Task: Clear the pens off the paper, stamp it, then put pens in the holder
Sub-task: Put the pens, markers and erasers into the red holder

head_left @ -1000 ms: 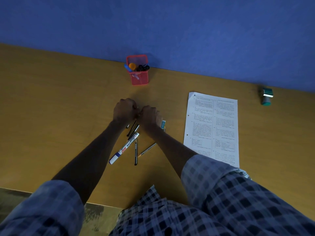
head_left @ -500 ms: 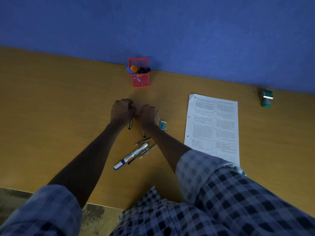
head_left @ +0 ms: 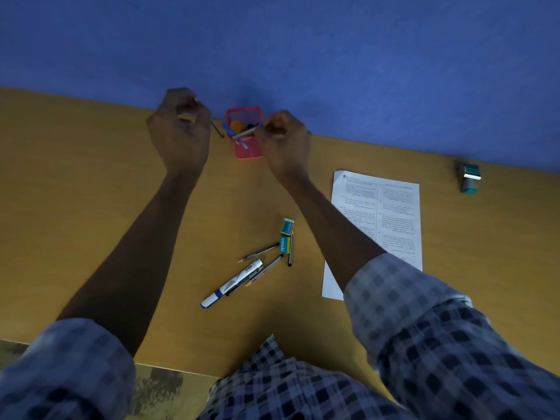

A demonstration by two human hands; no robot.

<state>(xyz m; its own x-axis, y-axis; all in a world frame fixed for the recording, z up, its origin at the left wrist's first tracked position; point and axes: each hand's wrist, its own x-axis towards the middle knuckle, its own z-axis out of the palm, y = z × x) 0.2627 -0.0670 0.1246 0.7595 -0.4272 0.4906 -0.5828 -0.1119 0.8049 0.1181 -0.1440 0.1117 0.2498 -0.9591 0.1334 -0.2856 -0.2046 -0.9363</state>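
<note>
Pinching a pen (head_left: 247, 132), right hand (head_left: 286, 140) angles it across the holder (head_left: 247, 147)

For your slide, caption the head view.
Both hands, left and right, bring pens to the red holder; more pens wait.

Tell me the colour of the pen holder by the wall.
The pen holder is red-pink mesh, seen best in the head view, the only view.

place: office or study desk — pen holder (head_left: 247, 144); printed paper (head_left: 391, 213); stamp (head_left: 470, 179); blue wall (head_left: 303, 50)
</note>
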